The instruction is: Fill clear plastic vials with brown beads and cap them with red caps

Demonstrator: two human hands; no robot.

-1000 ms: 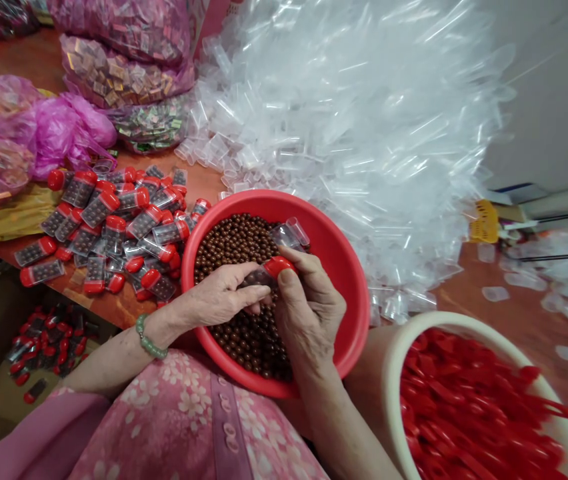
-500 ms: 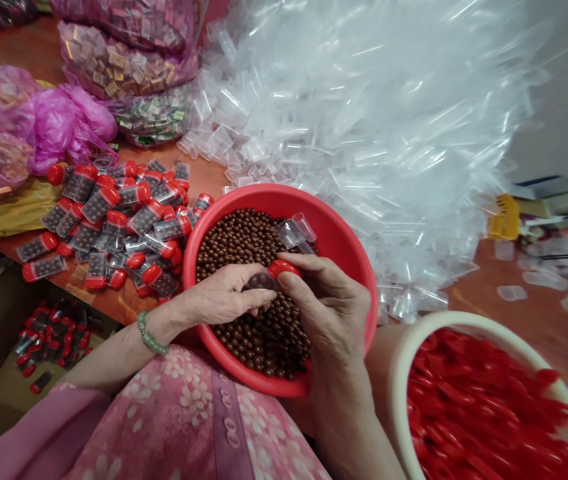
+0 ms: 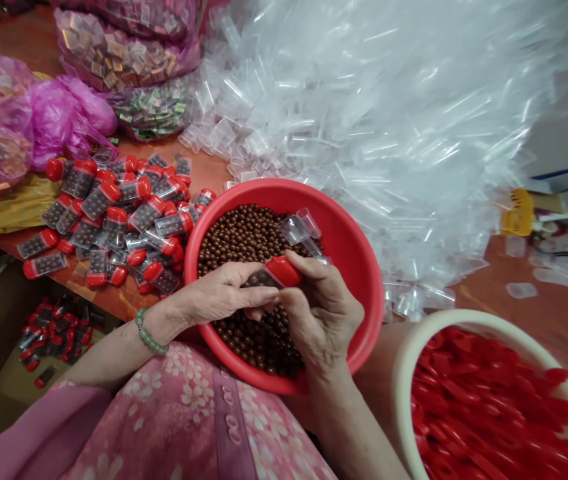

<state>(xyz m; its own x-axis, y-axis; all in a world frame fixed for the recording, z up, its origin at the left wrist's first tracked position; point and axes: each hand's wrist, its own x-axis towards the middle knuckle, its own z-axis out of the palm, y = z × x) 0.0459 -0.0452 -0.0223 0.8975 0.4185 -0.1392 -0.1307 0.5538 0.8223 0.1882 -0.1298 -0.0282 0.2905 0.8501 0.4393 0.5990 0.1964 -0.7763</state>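
My left hand [image 3: 227, 290] grips the clear body of a small container [image 3: 260, 277] filled with brown balls. On the container's right end is a red cap [image 3: 284, 271], pinched by the thumb and fingers of my right hand [image 3: 325, 310]. Both hands are above a red basin [image 3: 364, 267], which holds many glossy brown balls [image 3: 244, 233]. A few clear tubes [image 3: 295, 229] lie on the balls, toward the basin's back. Left of the basin, a pile of capped containers [image 3: 117, 227] rests on the table.
Behind the basin rises a large heap of clear tubes [image 3: 344, 120]. A cream bucket [image 3: 404, 400] of red caps [image 3: 489, 407] stands at right. Pink bags [image 3: 67, 120] sit at back left. Below them, a cardboard box [image 3: 9, 393] holds more capped containers.
The red cap shows more of its surface, and my right hand's fingers have shifted around it. The view has moved slightly. My left hand still holds the container.
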